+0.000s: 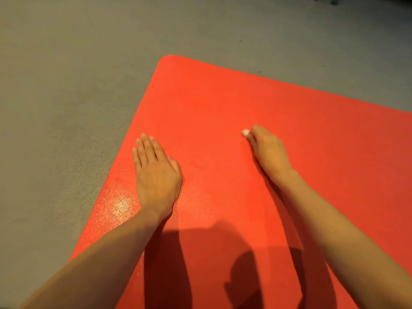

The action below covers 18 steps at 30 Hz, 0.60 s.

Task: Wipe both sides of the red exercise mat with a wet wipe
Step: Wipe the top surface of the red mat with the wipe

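The red exercise mat [223, 103] lies flat on the floor, its rounded far-left corner near the top middle of the view. My left hand [156, 172] rests flat on the mat near its left edge, fingers straight and together. My right hand [268, 150] is on the mat further right, fingers curled over a small white wet wipe [246, 132]; only a bit of the wipe shows past the fingertips. A wet sheen glints on the mat just left of my left wrist.
Grey carpet floor [66, 85] surrounds the mat on the left and far side. Metal furniture feet [334, 1] show at the top right edge. Shadows of my arms and head fall on the near part of the mat.
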Tool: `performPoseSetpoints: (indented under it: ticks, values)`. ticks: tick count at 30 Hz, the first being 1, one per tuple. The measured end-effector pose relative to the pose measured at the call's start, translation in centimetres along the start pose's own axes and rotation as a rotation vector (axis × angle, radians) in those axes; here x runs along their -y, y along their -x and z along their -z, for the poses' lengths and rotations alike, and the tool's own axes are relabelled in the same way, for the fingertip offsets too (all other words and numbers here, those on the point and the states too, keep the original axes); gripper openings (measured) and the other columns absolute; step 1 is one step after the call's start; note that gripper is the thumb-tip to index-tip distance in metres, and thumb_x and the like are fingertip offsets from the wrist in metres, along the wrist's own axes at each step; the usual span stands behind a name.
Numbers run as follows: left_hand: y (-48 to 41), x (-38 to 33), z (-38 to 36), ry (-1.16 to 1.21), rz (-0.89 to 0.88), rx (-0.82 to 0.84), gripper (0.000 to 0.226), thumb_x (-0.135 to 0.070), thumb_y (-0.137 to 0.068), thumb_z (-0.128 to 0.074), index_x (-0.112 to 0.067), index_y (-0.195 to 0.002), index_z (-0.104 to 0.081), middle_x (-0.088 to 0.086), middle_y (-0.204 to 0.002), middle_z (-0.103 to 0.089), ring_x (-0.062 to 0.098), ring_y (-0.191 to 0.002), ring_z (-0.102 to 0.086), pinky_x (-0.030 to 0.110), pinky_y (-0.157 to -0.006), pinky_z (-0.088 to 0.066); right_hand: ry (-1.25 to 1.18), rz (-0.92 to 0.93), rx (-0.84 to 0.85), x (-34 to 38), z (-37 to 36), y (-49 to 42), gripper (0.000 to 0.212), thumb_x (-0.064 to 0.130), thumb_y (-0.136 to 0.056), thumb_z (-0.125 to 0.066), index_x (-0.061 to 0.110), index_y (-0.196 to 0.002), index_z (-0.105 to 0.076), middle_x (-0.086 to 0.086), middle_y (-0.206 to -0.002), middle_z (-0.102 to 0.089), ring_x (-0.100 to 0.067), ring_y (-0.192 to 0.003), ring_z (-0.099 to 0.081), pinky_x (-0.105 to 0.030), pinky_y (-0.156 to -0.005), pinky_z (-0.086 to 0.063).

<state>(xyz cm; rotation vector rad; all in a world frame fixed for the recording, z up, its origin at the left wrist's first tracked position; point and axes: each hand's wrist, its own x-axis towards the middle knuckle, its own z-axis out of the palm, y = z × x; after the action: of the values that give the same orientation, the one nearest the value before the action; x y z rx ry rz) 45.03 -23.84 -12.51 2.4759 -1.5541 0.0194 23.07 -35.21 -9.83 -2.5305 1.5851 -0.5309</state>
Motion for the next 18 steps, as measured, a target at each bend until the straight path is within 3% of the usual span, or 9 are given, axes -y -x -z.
performPoseSetpoints:
  ticks: [2,3,5,7,9,11,14,15,18]
  values:
    - [0.0,0.1,0.0,-0.002,-0.002,-0.002,0.065,-0.026,-0.091,-0.018,0.011,-0.144,-0.026,0.03,-0.152,-0.022,0.038,-0.143,-0.019,0.046,-0.119,-0.011,0.03,-0.362,-0.085,-1.9,0.8,-2.0,0.026,0.029,-0.099,-0.043,0.006,-0.089,-0.05,-0.022,-0.089,-0.061,-0.041,-0.083,-0.058,-0.044,-0.062,-0.038]
    - [0.0,0.1,0.0,-0.002,-0.002,-0.006,0.065,-0.026,-0.091,-0.018,0.011,-0.144,-0.026,0.03,-0.152,-0.023,0.039,-0.143,-0.019,0.046,-0.119,-0.011,0.036,-0.417,-0.119,-1.5,0.7,-2.2,0.026,0.029,-0.099,-0.043,0.005,-0.091,-0.052,-0.023,-0.09,-0.062,-0.042,-0.084,-0.059,-0.044,-0.062,-0.037]
    - [0.0,0.0,0.0,0.0,-0.003,-0.012,0.065,-0.025,-0.09,-0.019,0.011,-0.144,-0.027,0.03,-0.151,-0.023,0.039,-0.143,-0.02,0.047,-0.119,-0.012,0.009,-0.183,-0.103,2.0,-0.7,-0.9,0.018,0.024,-0.096,-0.049,0.008,-0.091,-0.054,-0.017,-0.084,-0.063,-0.039,-0.074,-0.061,-0.038,-0.054,-0.037]
    - [0.0,0.0,0.0,0.001,-0.008,-0.013,0.064,-0.024,-0.09,-0.019,0.011,-0.143,-0.028,0.03,-0.151,-0.024,0.039,-0.142,-0.021,0.047,-0.119,-0.013,-0.026,0.21,0.071,6.0,-1.7,2.9,0.007,0.021,-0.093,-0.056,0.015,-0.093,-0.053,-0.007,-0.084,-0.062,-0.031,-0.067,-0.063,-0.032,-0.046,-0.04]
    - [0.0,0.0,0.0,0.001,-0.007,-0.014,0.064,-0.024,-0.091,-0.019,0.011,-0.143,-0.027,0.03,-0.151,-0.024,0.039,-0.142,-0.021,0.047,-0.119,-0.012,-0.049,0.406,0.2,5.8,-1.4,4.4,0.011,0.022,-0.092,-0.056,0.022,-0.101,-0.05,0.002,-0.094,-0.062,-0.024,-0.073,-0.065,-0.032,-0.047,-0.047]
    - [0.0,0.1,0.0,0.001,-0.013,-0.001,0.064,-0.024,-0.091,-0.019,0.011,-0.144,-0.026,0.03,-0.152,-0.023,0.039,-0.143,-0.019,0.046,-0.119,-0.011,0.025,0.25,0.13,3.3,-0.5,2.6,0.009,0.025,-0.094,-0.053,0.019,-0.1,-0.05,-0.004,-0.095,-0.064,-0.028,-0.076,-0.066,-0.034,-0.051,-0.045]
    - [0.0,0.1,0.0,-0.001,-0.014,-0.014,0.063,-0.024,-0.091,-0.02,0.011,-0.144,-0.025,0.029,-0.152,-0.022,0.038,-0.143,-0.019,0.046,-0.119,-0.011,0.048,-0.231,-0.038,-0.1,0.2,-0.1,0.023,0.031,-0.099,-0.043,0.01,-0.09,-0.049,-0.018,-0.087,-0.061,-0.041,-0.078,-0.06,-0.039,-0.056,-0.035]
    - [0.0,0.1,-0.1,0.002,-0.013,-0.013,0.063,-0.024,-0.092,-0.021,0.011,-0.144,-0.025,0.029,-0.152,-0.022,0.038,-0.143,-0.019,0.046,-0.119,-0.011,0.019,-0.192,-0.06,0.7,-0.1,0.3,0.019,0.029,-0.098,-0.045,0.012,-0.09,-0.048,-0.018,-0.087,-0.062,-0.04,-0.077,-0.061,-0.04,-0.056,-0.037]
    - [0.1,0.0,-0.1,0.003,-0.016,-0.006,0.064,-0.024,-0.091,-0.019,0.01,-0.144,-0.025,0.029,-0.152,-0.022,0.038,-0.143,-0.018,0.046,-0.119,-0.011,-0.062,0.234,0.124,5.0,-0.8,4.9,0.014,0.021,-0.093,-0.056,0.025,-0.099,-0.044,-0.002,-0.093,-0.063,-0.029,-0.074,-0.065,-0.033,-0.051,-0.046]
